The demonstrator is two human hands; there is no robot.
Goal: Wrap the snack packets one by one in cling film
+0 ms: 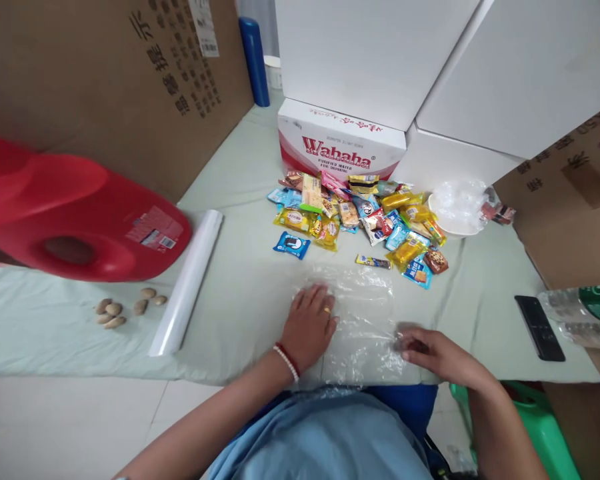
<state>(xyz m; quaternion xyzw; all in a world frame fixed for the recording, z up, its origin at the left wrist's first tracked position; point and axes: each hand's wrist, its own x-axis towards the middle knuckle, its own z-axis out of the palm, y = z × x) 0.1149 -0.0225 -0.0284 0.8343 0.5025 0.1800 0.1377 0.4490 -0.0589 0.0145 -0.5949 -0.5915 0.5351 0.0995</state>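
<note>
Two hands work a clear plastic sheet [363, 310], perhaps a bag, lying at the table's near edge; spreading it looks like the step in hand. The left hand [307, 327] lies flat across its left side, clutching nothing; the right hand [433, 350] curls by its right edge, too blurred to tell whether it pinches. Straightening it probably calls for steady pressure left and a light pull right. Leftmost stand a red jug [115, 193], brown stones [114, 309] and a white roll [187, 283]; snack packets [353, 213] crowd the far side, limiting forward room; rightward sit a bowl [455, 225] and a phone [540, 328].
</note>
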